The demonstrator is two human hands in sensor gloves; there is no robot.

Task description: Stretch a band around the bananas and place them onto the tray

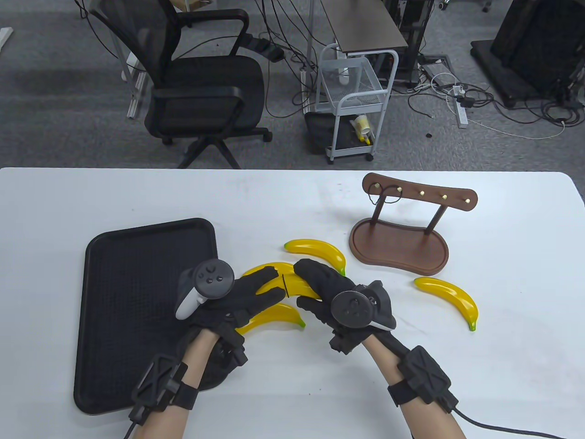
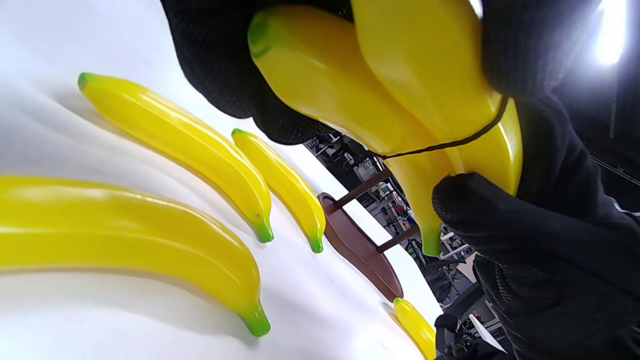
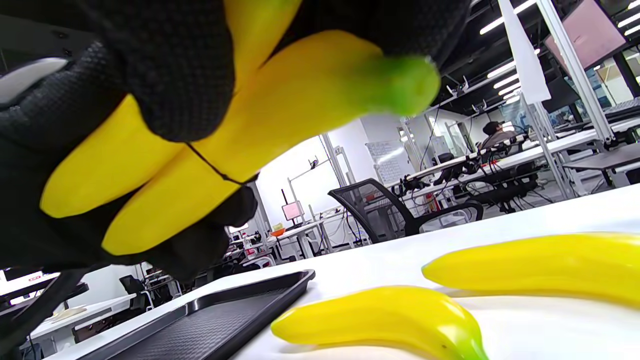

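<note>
Two yellow toy bananas (image 1: 292, 287) lie pressed together, lifted a little off the white table, with a thin black band (image 1: 284, 283) round their middle. My left hand (image 1: 256, 292) grips the pair from the left and my right hand (image 1: 320, 286) grips it from the right, beside the band. In the left wrist view the band (image 2: 450, 142) crosses both bananas (image 2: 350, 90). The right wrist view shows the same pair (image 3: 210, 165) under my gloved fingers (image 3: 175, 75). The black tray (image 1: 137, 274) lies just left of my hands.
Loose bananas lie on the table: one behind the hands (image 1: 317, 251), one in front (image 1: 274, 318), one at the right (image 1: 450, 299). A brown wooden hook stand (image 1: 402, 233) with bands on a peg (image 1: 386, 194) stands at the back right.
</note>
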